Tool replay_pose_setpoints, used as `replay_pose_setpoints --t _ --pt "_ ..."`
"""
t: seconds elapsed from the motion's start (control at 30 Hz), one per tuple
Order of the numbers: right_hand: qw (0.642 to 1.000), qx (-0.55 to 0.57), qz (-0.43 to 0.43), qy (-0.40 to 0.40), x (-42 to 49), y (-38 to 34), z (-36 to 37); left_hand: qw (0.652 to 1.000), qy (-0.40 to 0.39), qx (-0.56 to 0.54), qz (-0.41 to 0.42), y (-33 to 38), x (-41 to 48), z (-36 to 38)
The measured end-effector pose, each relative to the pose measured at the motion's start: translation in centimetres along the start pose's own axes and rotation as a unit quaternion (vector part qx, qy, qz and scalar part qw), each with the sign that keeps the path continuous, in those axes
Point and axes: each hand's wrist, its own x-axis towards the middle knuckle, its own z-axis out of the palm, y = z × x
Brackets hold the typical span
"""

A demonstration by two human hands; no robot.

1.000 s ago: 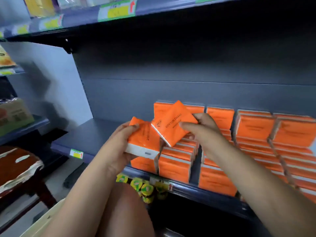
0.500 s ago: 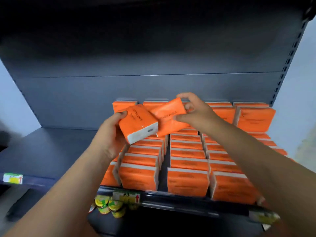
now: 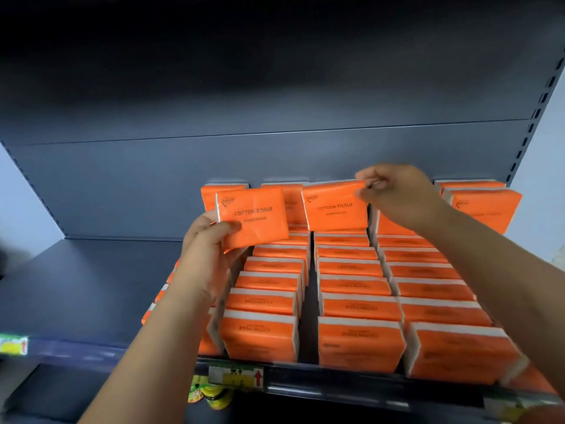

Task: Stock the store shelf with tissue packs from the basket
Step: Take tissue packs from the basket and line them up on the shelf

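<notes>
Pinching the upright pack (image 3: 334, 209) by its corner, the right hand (image 3: 397, 194) is at the back of the stocked rows (image 3: 357, 304); the left hand (image 3: 211, 249) grips a second pack (image 3: 253, 215), level, just forward.

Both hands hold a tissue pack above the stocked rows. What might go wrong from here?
The right hand pinches its tissue pack only by the top corner, so it may slip or swing while being seated. The left hand grips the other pack by a lower corner, tilted; it could knock the standing back-row packs over. The front-row packs sit right at the shelf lip, where a careless reach might nudge one off.
</notes>
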Motion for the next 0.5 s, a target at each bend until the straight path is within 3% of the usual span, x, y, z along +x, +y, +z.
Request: replay_pose_setpoints --t 0.23,0.5 --pt "0.991 -0.120 -0.056 0.011 0.9 1.5 2.0 0.994 -0.038 0.092 0.038 -1.1 0.2 -0.9" --pt "0.954 -0.264 -0.133 0.042 2.1 3.2 3.1 0.989 -0.045 0.131 0.044 -1.5 2.5 -2.5"
